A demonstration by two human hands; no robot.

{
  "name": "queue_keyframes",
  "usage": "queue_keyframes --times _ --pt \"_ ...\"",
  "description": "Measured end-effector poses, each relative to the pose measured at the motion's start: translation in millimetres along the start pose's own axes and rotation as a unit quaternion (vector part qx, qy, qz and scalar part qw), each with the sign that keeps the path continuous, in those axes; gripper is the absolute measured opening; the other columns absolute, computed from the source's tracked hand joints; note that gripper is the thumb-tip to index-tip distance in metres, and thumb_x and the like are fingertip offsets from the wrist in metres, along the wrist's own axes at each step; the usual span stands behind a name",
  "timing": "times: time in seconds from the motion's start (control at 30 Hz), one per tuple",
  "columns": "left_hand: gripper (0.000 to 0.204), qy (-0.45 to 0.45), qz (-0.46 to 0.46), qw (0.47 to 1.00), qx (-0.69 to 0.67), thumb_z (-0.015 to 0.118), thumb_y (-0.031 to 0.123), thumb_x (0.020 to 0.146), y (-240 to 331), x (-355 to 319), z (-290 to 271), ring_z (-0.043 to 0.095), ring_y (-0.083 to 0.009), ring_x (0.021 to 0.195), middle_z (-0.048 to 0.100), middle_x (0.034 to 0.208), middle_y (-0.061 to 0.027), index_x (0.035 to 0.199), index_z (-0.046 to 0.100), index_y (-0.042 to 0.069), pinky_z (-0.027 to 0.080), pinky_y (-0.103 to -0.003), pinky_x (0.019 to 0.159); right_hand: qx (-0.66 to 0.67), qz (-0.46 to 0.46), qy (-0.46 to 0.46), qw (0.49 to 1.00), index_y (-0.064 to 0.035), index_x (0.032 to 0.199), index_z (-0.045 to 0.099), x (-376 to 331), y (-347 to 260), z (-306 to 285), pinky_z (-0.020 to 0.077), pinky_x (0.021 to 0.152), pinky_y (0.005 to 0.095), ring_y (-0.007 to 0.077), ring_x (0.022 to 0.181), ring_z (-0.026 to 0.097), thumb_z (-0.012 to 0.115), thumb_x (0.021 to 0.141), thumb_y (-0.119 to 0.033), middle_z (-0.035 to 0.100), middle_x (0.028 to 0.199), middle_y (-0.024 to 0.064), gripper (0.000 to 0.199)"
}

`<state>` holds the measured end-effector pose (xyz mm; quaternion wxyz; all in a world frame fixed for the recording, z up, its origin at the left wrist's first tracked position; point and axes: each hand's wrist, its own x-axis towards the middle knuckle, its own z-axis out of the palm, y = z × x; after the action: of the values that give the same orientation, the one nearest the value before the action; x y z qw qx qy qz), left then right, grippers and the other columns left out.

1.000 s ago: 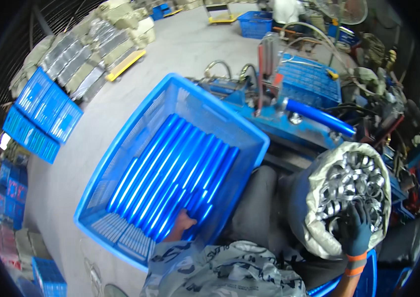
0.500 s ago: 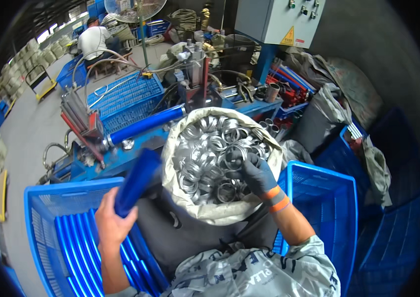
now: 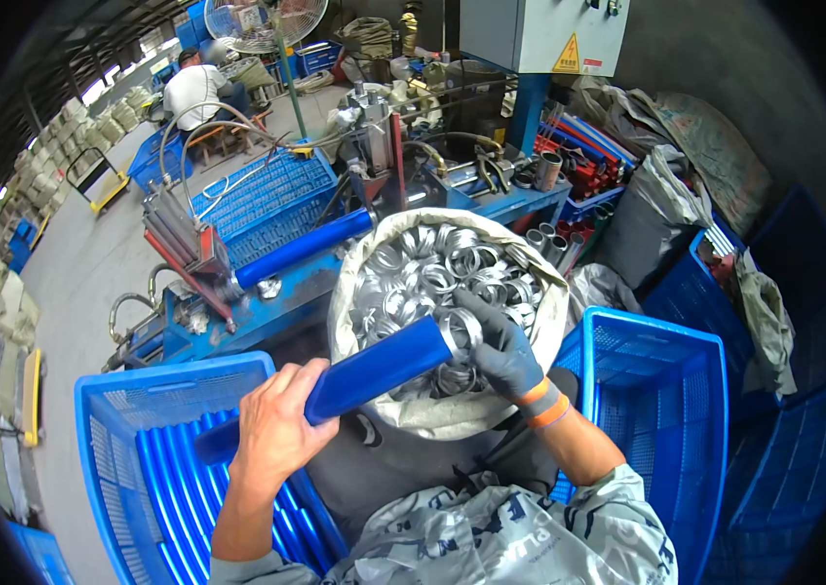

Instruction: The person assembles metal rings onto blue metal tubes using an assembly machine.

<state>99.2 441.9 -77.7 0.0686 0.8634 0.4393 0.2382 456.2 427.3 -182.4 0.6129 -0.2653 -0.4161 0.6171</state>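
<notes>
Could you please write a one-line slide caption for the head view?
Bare left hand holds a blue tube while the gloved right hand fits a metal ring over a sack of rings.

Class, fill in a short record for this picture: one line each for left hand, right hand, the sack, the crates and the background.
left hand: bare left hand grips a blue tube
right hand: gloved right hand holds a metal ring at the tube's end
sack: white sack full of metal rings
crates: left blue crate holds blue tubes; right blue crate
background: blue machine, seated person
</notes>
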Motion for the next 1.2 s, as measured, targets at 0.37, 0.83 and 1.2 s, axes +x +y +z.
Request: queue_keyframes --times 0.37,0.83,1.2 --pt "0.068 -0.016 0.006 1.000 0.008 0.092 0.016 0.073 -2.6 -2.2 9.3 0.078 -0.0380 0.099 0.077 0.108 -0.0126 0.138 0.076 0.010 0.063 -0.048 0.087 -0.142 0.036 -0.034 0.989 0.0045 0.176 0.047 -1.1 -14.8 3.3 0.0433 0.133 0.0432 0.0244 0.154 0.061 0.096 0.092 -0.009 0.064 0.169 0.0148 0.099" --pt "0.060 0.140 -0.200 0.913 -0.327 0.097 0.022 0.083 -15.6 -16.9 4.1 0.074 -0.0187 0.106 0.079 0.119 -0.0096 0.134 0.075 -0.001 0.060 -0.039 0.098 -0.628 -0.130 -0.039 0.766 -0.0121 0.132 0.089 101.9 -21.6 -80.0 0.0516 0.126 0.0480 0.0360 0.145 0.069 0.087 0.101 -0.029 0.078 0.148 0.0149 0.035" --pt "0.071 0.339 -0.163 0.588 -0.716 0.064 0.058 0.118 -55.3 -58.0 62.9 0.073 -0.0344 0.140 0.071 0.158 -0.0237 0.164 0.056 0.005 0.066 -0.048 0.110 -0.213 0.058 -0.032 0.975 -0.0009 0.127 0.080 89.8 -12.5 -25.8 0.0585 0.104 0.0283 0.0100 0.120 0.075 0.076 0.111 -0.014 0.078 0.143 0.0089 0.021"
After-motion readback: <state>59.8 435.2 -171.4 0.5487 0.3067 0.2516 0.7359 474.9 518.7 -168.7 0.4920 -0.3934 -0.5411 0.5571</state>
